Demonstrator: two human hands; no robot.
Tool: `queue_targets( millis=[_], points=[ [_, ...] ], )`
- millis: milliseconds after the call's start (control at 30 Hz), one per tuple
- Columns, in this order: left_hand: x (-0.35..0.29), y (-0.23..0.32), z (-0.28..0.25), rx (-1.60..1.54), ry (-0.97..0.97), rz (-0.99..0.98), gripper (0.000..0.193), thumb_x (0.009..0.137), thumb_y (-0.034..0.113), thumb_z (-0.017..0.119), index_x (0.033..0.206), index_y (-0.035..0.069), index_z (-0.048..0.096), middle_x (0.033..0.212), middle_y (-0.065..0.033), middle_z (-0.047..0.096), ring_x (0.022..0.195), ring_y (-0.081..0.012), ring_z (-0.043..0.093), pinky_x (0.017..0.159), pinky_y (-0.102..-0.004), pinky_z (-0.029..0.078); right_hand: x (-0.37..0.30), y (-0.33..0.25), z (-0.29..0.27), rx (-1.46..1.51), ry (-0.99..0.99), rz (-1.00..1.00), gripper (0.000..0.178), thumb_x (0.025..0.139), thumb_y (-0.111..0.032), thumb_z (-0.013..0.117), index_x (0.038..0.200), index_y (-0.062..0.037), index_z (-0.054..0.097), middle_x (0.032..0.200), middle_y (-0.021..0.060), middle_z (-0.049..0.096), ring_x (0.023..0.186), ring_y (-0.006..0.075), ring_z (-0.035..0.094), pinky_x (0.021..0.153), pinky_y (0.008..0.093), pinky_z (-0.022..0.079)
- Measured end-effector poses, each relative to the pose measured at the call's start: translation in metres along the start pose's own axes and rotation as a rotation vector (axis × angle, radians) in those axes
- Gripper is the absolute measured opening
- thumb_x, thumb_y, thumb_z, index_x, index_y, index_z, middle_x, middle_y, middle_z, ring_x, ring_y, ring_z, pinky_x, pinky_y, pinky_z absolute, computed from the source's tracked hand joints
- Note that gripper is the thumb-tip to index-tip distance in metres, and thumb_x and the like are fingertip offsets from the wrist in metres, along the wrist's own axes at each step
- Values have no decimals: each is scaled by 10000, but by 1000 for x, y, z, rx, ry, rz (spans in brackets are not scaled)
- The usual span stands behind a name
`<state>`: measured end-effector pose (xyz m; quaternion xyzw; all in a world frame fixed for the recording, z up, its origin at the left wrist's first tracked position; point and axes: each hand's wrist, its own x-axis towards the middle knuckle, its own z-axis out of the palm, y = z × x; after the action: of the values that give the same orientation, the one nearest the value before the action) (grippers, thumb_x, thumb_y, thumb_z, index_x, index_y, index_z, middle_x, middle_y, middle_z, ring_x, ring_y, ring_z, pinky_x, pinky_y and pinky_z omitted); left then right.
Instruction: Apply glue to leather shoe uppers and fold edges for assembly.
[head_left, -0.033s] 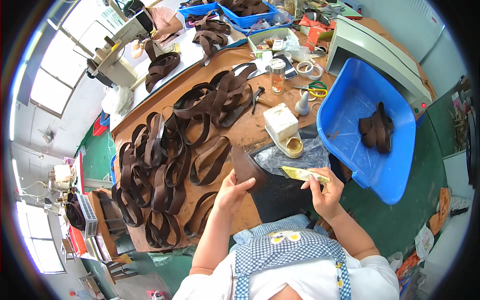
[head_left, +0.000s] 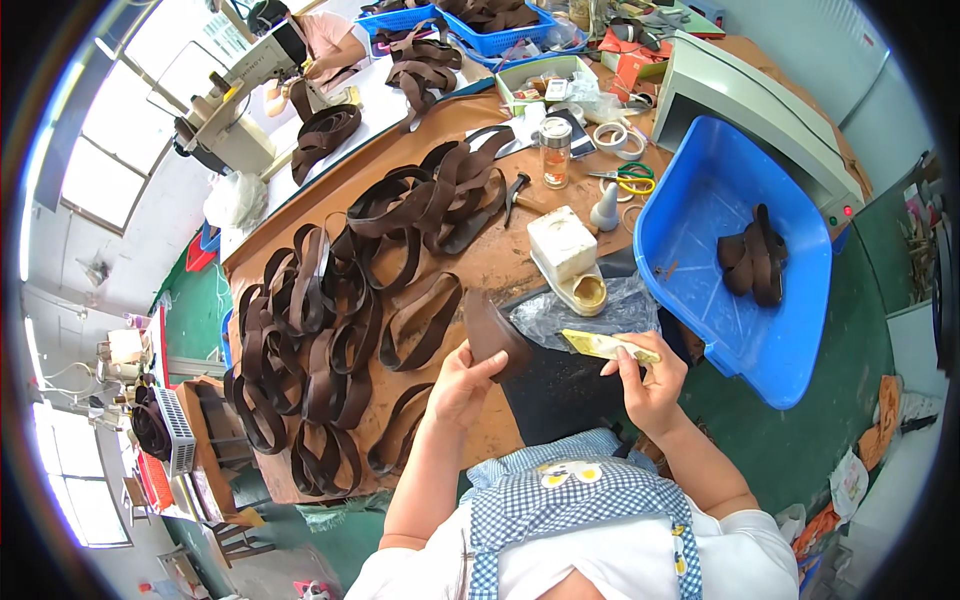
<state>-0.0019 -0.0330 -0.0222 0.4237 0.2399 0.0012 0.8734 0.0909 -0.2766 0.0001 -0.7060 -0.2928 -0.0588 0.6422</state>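
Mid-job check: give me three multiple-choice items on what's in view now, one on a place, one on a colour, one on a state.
1. Where do the few separate dark straps lie?
A. in the blue tub
B. on the floor
C. in the person's lap

2. What colour are the scissors' handles?
A. red
B. yellow and green
C. white

3. What does the left hand do?
A. rests flat and empty
B. grips a brown leather piece
C. lifts the glass jar

Answers: 1 A, they sit inside the tub. 2 B, the loops show both colours. 3 B, its fingers close on the piece, while the right hand holds a yellowish brush.

Matt brown leather strap [head_left: 495, 335]
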Motion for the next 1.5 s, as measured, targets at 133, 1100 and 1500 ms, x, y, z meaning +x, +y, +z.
queue_targets(
  millis=[133, 1100, 1500],
  points=[
    [-6, 12, 0, -127, -115, -13, 537, 830, -28, 693, 1331, -13, 501, 1258, -97, 619, 1201, -192, 579, 1072, -341, 410, 12, -4, 9, 59, 27, -3, 127, 912, 66, 582, 1034, 67, 618, 868, 131, 642, 645, 166, 683, 574, 256, 543],
    [4, -18, -35, -173, 43, 24, 258, 986, 157, 594, 1172, -22, 588, 1101, -97, 689, 1008, -185, 669, 884, -310, 549, -18, -3, 13, -196, -225, -273, 197, 848, 54, 604, 1043, 32, 618, 808, 125, 664, 615, 191, 684, 556, 274, 539],
    [16, -58, -64, -244, 157, -78, 296, 945, 58, 629, 1233, 46, 564, 1199, -93, 641, 1082, -224, 639, 958, -440, 519, -3, 49, 6, -155, -52, 89, 89, 946, 47, 551, 1001, 75, 615, 866, 91, 637, 643, 134, 661, 599, 243, 514]
  ],
)
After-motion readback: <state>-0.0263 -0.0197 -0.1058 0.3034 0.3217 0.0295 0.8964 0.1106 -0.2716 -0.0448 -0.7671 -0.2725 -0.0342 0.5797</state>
